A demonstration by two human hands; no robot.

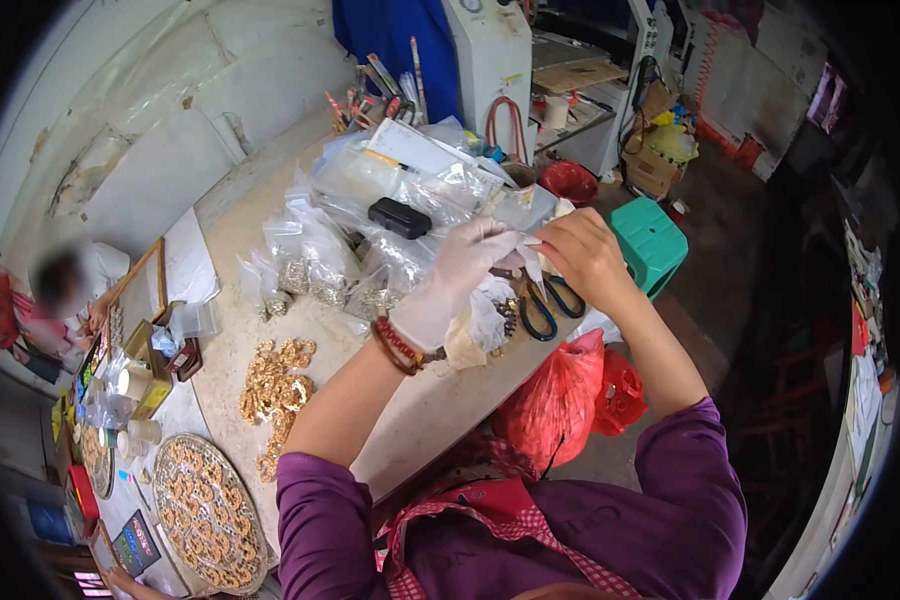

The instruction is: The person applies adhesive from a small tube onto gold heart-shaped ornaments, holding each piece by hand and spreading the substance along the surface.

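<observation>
No text reads whole: dark capitals on the purple top (pixel 660 500) — broken by folds — can't be made out surely, and coloured lettering on the dark card (pixel 135 543) at lower left is too small.

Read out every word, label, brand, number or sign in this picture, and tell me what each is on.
No text reads clearly enough to quote whole.
Purple shirt: faint chest lettering, partly covered; word not readable.
Dark card at lower left: coloured lettering, too blurred.
White machine: small sticker and dial, both too small.
</observation>
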